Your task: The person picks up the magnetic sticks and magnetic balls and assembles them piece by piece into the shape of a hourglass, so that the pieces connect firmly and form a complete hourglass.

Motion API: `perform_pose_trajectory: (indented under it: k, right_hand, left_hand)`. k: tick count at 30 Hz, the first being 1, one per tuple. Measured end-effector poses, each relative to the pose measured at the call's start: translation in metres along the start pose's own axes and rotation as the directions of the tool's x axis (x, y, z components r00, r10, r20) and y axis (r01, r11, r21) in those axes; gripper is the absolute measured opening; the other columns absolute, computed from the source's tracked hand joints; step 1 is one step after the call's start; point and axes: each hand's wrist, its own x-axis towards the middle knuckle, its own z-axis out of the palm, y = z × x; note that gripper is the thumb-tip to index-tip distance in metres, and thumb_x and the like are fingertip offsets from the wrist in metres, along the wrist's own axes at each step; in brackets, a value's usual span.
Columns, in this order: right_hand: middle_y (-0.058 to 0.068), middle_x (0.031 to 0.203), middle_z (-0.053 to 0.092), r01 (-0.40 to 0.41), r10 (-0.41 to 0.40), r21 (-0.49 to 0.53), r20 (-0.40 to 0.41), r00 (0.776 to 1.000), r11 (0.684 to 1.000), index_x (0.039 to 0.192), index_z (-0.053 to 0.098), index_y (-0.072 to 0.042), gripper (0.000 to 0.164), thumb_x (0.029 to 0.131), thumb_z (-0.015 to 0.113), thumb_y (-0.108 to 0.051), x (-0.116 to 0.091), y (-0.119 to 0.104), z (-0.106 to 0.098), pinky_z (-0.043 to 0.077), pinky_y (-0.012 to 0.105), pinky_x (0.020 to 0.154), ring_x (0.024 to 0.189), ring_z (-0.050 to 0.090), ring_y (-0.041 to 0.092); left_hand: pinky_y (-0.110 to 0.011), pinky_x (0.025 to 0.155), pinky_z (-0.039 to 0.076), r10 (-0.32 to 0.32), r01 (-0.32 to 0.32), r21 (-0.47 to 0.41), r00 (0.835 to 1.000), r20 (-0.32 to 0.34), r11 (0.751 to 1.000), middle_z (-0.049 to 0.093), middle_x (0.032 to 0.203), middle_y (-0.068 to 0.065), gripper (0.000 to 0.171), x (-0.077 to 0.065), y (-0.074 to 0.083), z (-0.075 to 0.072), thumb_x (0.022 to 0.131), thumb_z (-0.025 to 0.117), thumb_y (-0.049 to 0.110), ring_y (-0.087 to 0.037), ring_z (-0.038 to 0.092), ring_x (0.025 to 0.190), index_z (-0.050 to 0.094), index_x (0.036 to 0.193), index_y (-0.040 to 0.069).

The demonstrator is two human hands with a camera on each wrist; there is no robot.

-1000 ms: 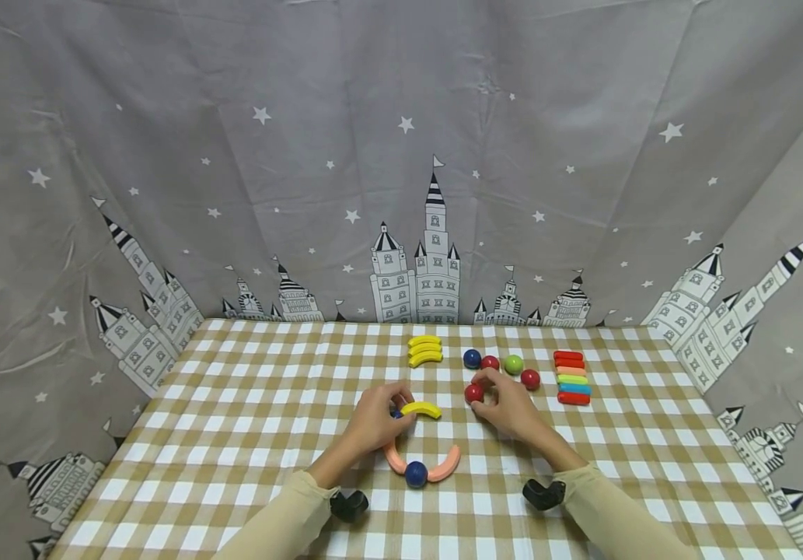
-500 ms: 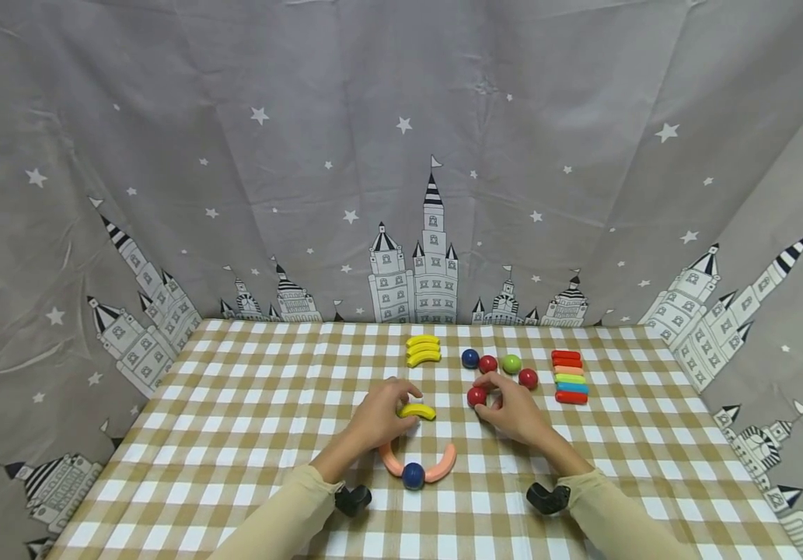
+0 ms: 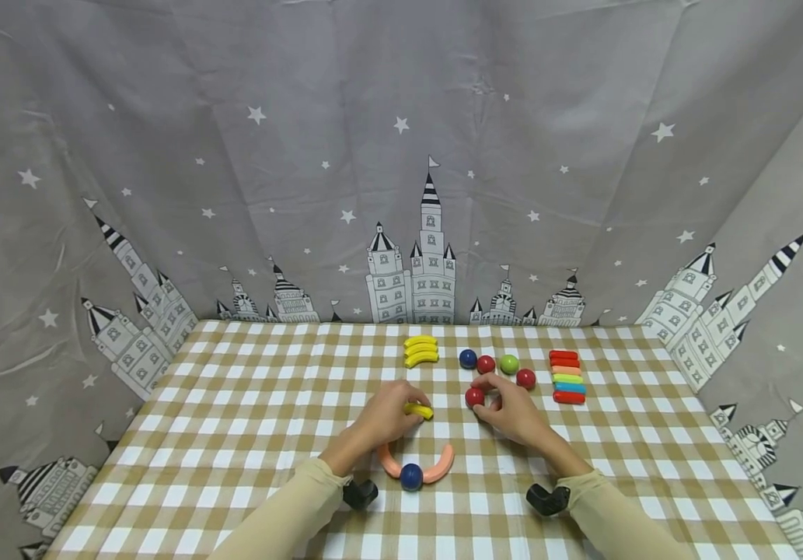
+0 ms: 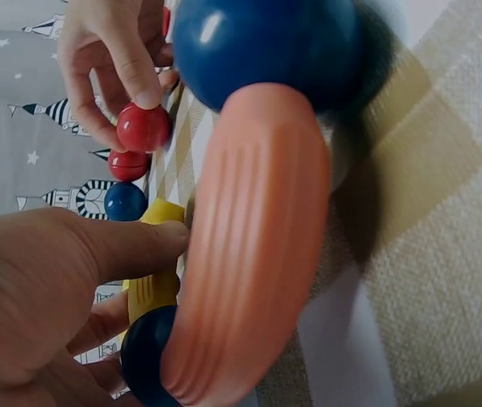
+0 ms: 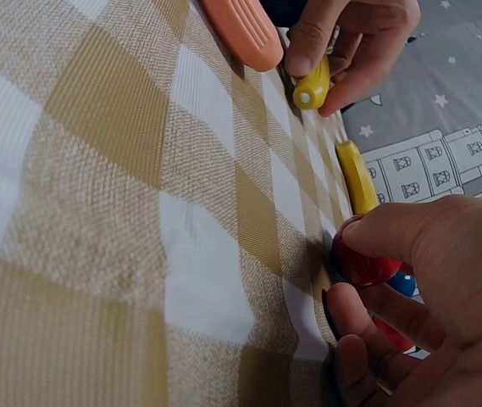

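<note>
My left hand (image 3: 385, 414) pinches a yellow curved rod (image 3: 420, 411) between thumb and fingers. In the left wrist view, a dark blue ball (image 4: 146, 356) sits at that rod's end, against a salmon curved rod (image 4: 257, 246); the head view has this ball hidden by the hand. Nearer me, a blue ball (image 3: 411, 477) joins the salmon rod to a second salmon rod (image 3: 439, 465), forming a U shape. To the right, my right hand (image 3: 513, 408) holds a red ball (image 3: 474, 397) by thumb and fingertips, low over the cloth.
Several yellow curved rods (image 3: 420, 352) lie stacked side by side at the back. Beyond my right hand are a blue ball (image 3: 468, 358), a red ball (image 3: 486, 364), a green ball (image 3: 509, 364) and another red ball (image 3: 525, 379). Coloured short rods (image 3: 568, 378) line up at the right.
My left hand has shifted slightly right over the yellow rod, covering more of it and the blue ball at its end. The right hand keeps the red ball in nearly the same place.
</note>
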Motion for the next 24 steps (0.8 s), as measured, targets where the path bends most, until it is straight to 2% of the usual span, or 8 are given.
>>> perform_pose_trajectory:
  k: [4,11,18,24]
  right_hand:
    - [0.002,0.111,0.068,0.0,0.0,0.005,0.001,1.0,1.0,0.118,0.067,-0.014,0.036,0.086,0.081,-0.006,0.0,0.0,-0.001,0.047,0.026,0.065,0.072,0.053,0.014]
    - [0.003,0.11,0.068,0.023,-0.023,0.001,0.007,1.0,1.0,0.119,0.067,-0.013,0.036,0.086,0.081,-0.006,-0.001,-0.001,-0.001,0.047,0.025,0.065,0.071,0.053,0.013]
    - [0.001,0.108,0.069,0.06,-0.06,0.006,0.026,0.998,0.998,0.118,0.068,-0.011,0.036,0.086,0.082,-0.007,-0.003,-0.007,0.001,0.048,0.025,0.065,0.072,0.055,0.012]
    - [0.004,0.1,0.07,0.144,-0.145,0.037,0.013,0.989,0.989,0.114,0.069,-0.003,0.033,0.084,0.081,-0.001,-0.004,-0.008,0.007,0.055,0.026,0.072,0.081,0.065,0.015]
  left_hand:
    - [-0.039,0.081,0.052,-0.012,0.01,-0.065,1.0,-0.028,0.998,0.073,0.101,-0.004,0.015,-0.001,-0.001,-0.001,0.087,0.078,0.005,-0.018,0.063,0.091,0.079,0.101,0.01]
    - [-0.043,0.09,0.052,-0.042,0.031,-0.175,0.997,-0.061,0.984,0.073,0.11,-0.007,0.019,-0.005,-0.007,-0.001,0.087,0.078,0.003,-0.022,0.066,0.102,0.078,0.106,0.006]
    - [-0.031,0.073,0.051,-0.016,-0.011,-0.207,0.991,-0.13,0.978,0.075,0.102,-0.005,0.016,-0.009,-0.014,-0.002,0.086,0.08,0.001,-0.018,0.063,0.083,0.079,0.101,0.005]
    - [-0.028,0.071,0.05,-0.094,0.055,-0.271,0.987,-0.134,0.961,0.076,0.101,-0.004,0.017,-0.011,-0.017,-0.005,0.084,0.082,0.002,-0.013,0.061,0.08,0.079,0.101,0.007]
